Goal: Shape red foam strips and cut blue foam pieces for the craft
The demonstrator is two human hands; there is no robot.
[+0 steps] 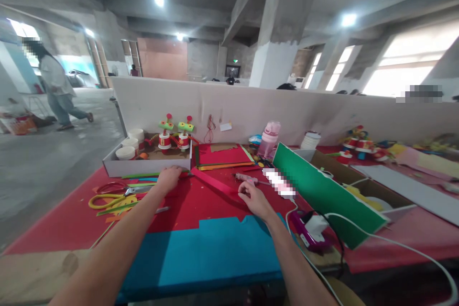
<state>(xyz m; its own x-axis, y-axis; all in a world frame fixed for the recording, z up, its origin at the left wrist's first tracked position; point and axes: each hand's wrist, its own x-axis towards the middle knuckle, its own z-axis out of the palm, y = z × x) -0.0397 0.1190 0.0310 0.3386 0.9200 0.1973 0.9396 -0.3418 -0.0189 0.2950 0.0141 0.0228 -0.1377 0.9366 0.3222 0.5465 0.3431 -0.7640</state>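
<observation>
A long pinkish-red paper strip [215,183] lies slantwise on the red table cover. My right hand [254,198] is at its right end, with thumb and forefinger curled together over it. My left hand [170,178] rests palm down by the front of a white box [143,167], its fingers stretched over green paper strips [143,175]; what lies under the fingertips is hidden. Just behind my right hand is a pink glue gun [247,179]. Scissors with yellow handles [107,201] lie among coloured paper scraps left of my left forearm.
Two paper-cup robot figures [165,141] and white cups [125,153] stand in the box. Sheets of red paper [222,155] lie behind. A pink bottle [269,138], green board [322,191], purple power strip [310,234] and white cable are to the right. Blue cloth [211,248] covers the front.
</observation>
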